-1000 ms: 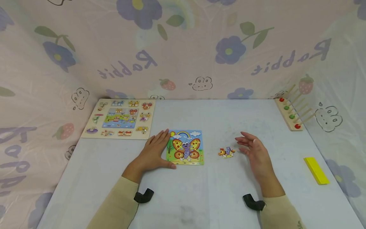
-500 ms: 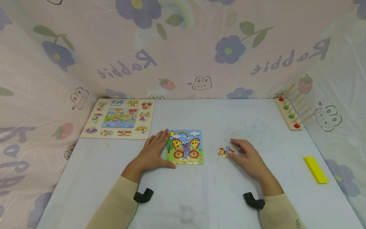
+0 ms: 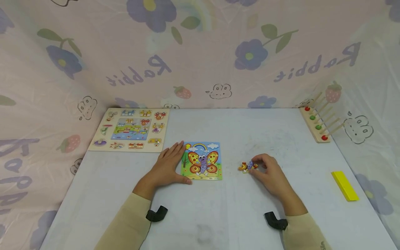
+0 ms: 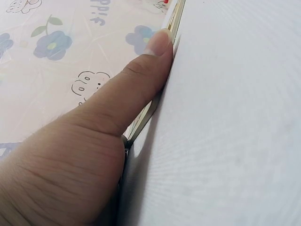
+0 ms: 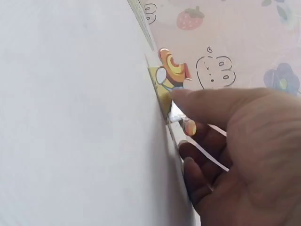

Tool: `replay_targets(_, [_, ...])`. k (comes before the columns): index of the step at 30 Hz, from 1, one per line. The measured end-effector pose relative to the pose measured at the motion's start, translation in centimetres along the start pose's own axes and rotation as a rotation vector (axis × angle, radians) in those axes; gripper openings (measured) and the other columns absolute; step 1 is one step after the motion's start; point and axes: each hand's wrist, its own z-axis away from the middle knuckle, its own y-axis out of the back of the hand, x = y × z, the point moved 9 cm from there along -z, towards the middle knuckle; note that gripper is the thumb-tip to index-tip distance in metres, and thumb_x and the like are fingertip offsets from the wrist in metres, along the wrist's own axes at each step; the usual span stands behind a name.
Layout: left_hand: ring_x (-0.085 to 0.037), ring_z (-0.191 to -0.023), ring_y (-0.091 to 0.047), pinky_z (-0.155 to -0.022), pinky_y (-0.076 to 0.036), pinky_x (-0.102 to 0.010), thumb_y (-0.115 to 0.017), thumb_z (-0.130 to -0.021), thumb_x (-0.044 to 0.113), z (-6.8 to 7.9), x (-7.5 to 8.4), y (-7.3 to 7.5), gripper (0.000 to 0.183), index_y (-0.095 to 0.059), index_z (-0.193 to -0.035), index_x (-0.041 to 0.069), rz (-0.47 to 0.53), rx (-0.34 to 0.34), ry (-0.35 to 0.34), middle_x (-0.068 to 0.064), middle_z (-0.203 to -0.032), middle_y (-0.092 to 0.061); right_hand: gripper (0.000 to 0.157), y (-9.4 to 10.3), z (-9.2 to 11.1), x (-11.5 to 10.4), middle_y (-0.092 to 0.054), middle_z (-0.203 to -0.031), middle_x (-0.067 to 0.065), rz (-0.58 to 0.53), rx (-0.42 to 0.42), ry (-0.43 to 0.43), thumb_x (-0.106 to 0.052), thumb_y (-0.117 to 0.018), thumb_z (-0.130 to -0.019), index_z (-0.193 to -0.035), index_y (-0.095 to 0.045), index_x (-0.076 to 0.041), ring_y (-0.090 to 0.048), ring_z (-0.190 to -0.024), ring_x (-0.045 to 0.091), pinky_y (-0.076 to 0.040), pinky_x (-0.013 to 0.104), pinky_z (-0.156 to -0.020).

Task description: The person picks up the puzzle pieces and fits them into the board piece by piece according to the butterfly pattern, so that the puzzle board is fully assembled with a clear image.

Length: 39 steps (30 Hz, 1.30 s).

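Note:
My left hand (image 3: 168,166) lies with straight fingers along the left edge of a square butterfly picture puzzle (image 3: 202,161), its thumb (image 4: 157,52) stretched by the lower left corner. To the right of that puzzle, my right hand (image 3: 272,175) pinches a small jigsaw piece (image 3: 243,167) by its right side. The piece carries orange, purple and yellow parts of a butterfly print. In the right wrist view the thumb lies over the face of the jigsaw piece (image 5: 163,89), and the piece looks slightly tilted; the other fingers are curled behind it.
A wooden peg-style puzzle board (image 3: 103,147) with vehicle and house shapes stands at the back left. At the back right is a wooden stand with pegs (image 3: 315,126) and red and green beads. A yellow block (image 3: 345,185) lies near the right edge of the white table (image 3: 200,215).
My right hand has come left and down to the jigsaw piece and now pinches it, shifting it slightly. The left hand and the butterfly puzzle have stayed in place.

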Motion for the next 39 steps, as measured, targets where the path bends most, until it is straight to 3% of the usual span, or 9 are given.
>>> replay_targets(5, [-0.023,-0.166,0.001,-0.130,-0.002,-0.054,-0.085,-0.071,0.083,0.0,0.2,0.2,0.145,-0.015,-0.176,0.011,0.008,0.009,-0.013,-0.001,-0.182,-0.004,0.022,-0.5,0.1,-0.4,-0.072,-0.107,0.006,-0.083,0.038,-0.034,-0.004,-0.079,-0.101,-0.121,-0.072,-0.006,-0.066,-0.099,0.024,-0.054,0.027,-0.084])
replay_targets(8, [-0.024,-0.166,0.000,-0.130,-0.003,-0.055,-0.086,-0.071,0.083,0.0,0.3,0.2,0.145,-0.016,-0.176,0.011,0.006,0.014,-0.016,-0.001,-0.182,-0.005,0.022,-1.1,0.2,-0.9,-0.071,-0.104,0.006,-0.156,0.048,-0.033,-0.003,-0.078,-0.102,-0.123,-0.072,-0.005,-0.066,-0.094,0.022,-0.054,0.022,-0.078])
replay_targets(15, [-0.023,-0.166,0.001,-0.130,-0.001,-0.054,-0.084,-0.071,0.084,0.0,0.2,0.1,0.145,-0.015,-0.176,0.011,0.004,0.004,-0.005,-0.001,-0.182,-0.004,0.017,-3.2,0.3,-2.1,-0.068,-0.098,0.012,-0.364,0.026,-0.068,-0.002,-0.077,-0.102,-0.117,-0.070,0.000,-0.068,-0.079,0.021,-0.060,0.027,-0.069])
replay_targets(27, [-0.021,-0.166,0.003,-0.130,0.001,-0.053,-0.082,-0.071,0.087,0.0,0.0,0.0,0.146,-0.014,-0.176,0.012,-0.011,-0.005,0.005,0.001,-0.182,-0.002,0.018,-7.1,0.1,-4.9,-0.069,-0.104,0.019,-0.591,-0.051,-0.023,0.007,-0.071,-0.102,-0.121,-0.069,0.008,-0.073,-0.088,0.022,-0.065,0.034,-0.079])
replay_targets(33, [-0.020,-0.166,0.004,-0.130,0.001,-0.052,-0.081,-0.071,0.087,-0.1,-0.1,-0.1,0.145,-0.013,-0.176,0.013,-0.017,-0.003,0.003,0.002,-0.182,-0.001,0.009,-8.4,-0.2,-6.1,-0.073,-0.096,0.016,-0.584,-0.055,-0.011,0.002,-0.074,-0.102,-0.110,-0.070,0.005,-0.075,-0.083,0.023,-0.065,0.033,-0.075])
replay_targets(39, [-0.021,-0.166,0.003,-0.130,0.000,-0.053,-0.081,-0.072,0.087,-0.2,-0.1,-0.2,0.145,-0.014,-0.176,0.012,-0.013,0.003,-0.004,0.001,-0.182,-0.001,0.007,-9.8,-0.9,-7.0,-0.076,-0.096,0.012,-0.551,-0.045,-0.016,0.000,-0.076,-0.102,-0.109,-0.075,0.001,-0.073,-0.080,0.023,-0.062,0.029,-0.069])
